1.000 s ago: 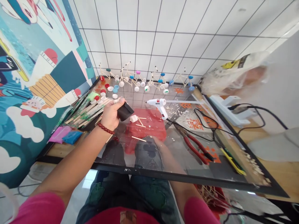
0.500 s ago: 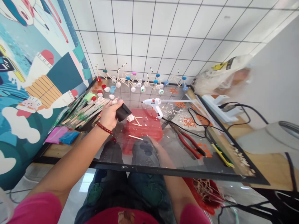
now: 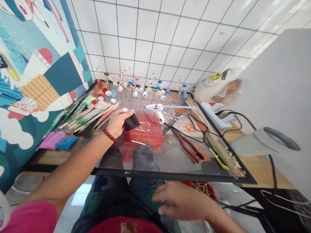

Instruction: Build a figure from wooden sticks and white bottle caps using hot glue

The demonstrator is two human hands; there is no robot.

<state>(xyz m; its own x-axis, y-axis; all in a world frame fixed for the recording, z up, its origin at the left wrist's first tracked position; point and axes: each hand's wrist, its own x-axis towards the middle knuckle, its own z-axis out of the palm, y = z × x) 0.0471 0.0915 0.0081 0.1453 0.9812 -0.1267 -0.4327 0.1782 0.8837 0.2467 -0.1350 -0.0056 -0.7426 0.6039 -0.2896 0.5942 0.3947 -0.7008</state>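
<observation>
My left hand [image 3: 119,123], with a beaded bracelet at its wrist, is closed around a black, short, tube-like thing [image 3: 131,122] over the middle of the glass-topped table [image 3: 170,161]. A small white piece shows at the hand's upper edge; its kind is unclear. My right hand [image 3: 175,199] hangs in front of the table's near edge, above my lap, fingers apart and nothing visible in them. Thin wooden sticks [image 3: 138,142] lie below the black thing. Right of it lies a white hot glue gun [image 3: 155,110] with a clear glue stick in its back.
Stick figures with bottle caps [image 3: 145,94] line the back. At left are packed wooden sticks [image 3: 89,118] and loose caps [image 3: 108,93]. Red-handled pliers [image 3: 189,147], a yellow cutter [image 3: 218,158] and a black cord are at right. A red basket [image 3: 204,189] of sticks is below.
My right hand has come up into plain view from under the table edge. My left hand has turned the black thing slightly, and the white piece at its right end no longer shows.
</observation>
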